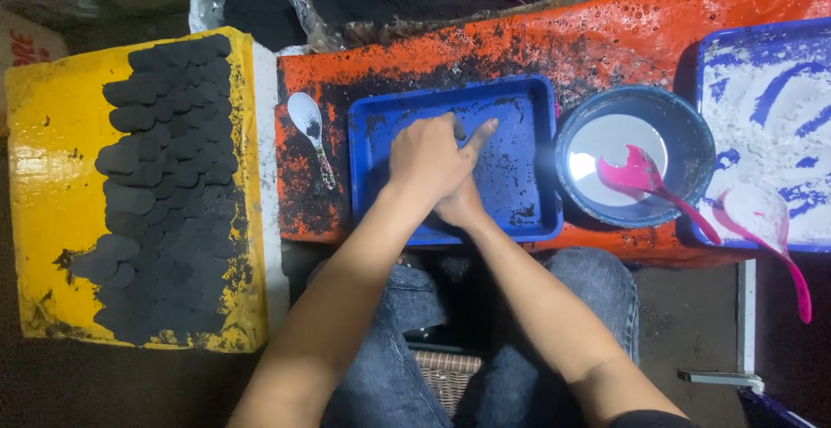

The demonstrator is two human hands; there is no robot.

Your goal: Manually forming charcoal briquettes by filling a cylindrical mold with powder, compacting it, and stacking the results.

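We see left hand stacked over right hand, both pressing down in blue tray at frame centre; whether they clutch anything, we cannot tell. Right: bowl with pink spoon. Left: dark discs on yellow board.

My work surface is an orange bench, heavily smeared with black powder. Directly on it I note a blue tray, a white spoon just left of that tray, a round blue bowl to its right, and a blue tray of white powder at the far right. A yellow slab abuts the bench's left end, bearing rows of flat black discs.
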